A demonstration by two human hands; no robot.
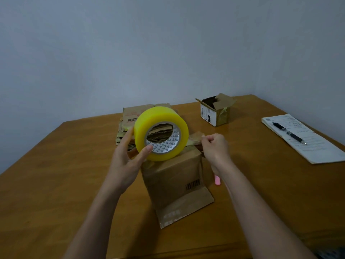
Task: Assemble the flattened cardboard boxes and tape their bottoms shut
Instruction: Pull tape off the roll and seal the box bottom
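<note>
Brown wooden table (pixel 56 184), grey wall corner. Left hand (pixel 127 157) grips yellow tape roll (pixel 160 133) over cardboard box (pixel 173 176), barcode printed. Right hand (pixel 214 146) pinches tape end (pixel 195 138). Flattened boxes (pixel 128 116) behind; print illegible.

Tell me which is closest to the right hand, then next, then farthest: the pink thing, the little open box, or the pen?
From the right hand, in the head view:
1. Pink thing, on the table just beside the wrist.
2. Little open box, farther back on the table.
3. Pen, lying on the paper at the far right.
</note>
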